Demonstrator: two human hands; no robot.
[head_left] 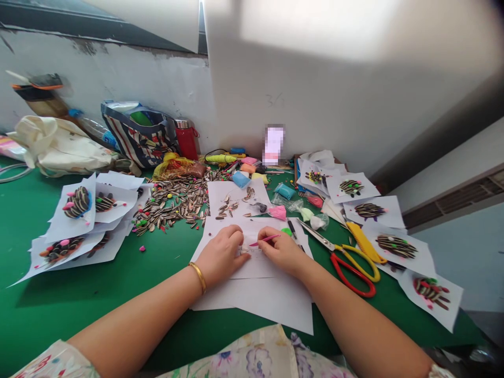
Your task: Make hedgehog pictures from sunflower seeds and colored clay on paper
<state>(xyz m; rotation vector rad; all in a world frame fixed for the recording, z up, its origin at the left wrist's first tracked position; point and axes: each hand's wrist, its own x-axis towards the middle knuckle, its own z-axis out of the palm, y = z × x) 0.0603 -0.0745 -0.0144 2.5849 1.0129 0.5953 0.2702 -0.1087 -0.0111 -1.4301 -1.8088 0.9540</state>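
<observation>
My right hand point(281, 251) pinches a slim pink pointed tool point(264, 240), its tip aimed left over the white paper point(252, 270). Just left of it, my left hand point(221, 249) rests on the same sheet with curled fingers and the thumb close to the index finger. Whatever lies between those fingers is too small to make out. Beyond the hands, another white sheet point(216, 197) carries a few striped sunflower seeds point(228, 206). A lump of pink clay point(277, 212) and a bit of green clay point(286, 231) sit near my right hand.
A heap of sunflower seeds point(177, 197) spreads at the back left. Scissors point(346, 257) and a yellow utility knife point(364, 242) lie to the right. Seed-and-clay pictures on paper point(84, 226) are stacked left, others point(435, 294) right. A red bottle point(186, 139) stands behind.
</observation>
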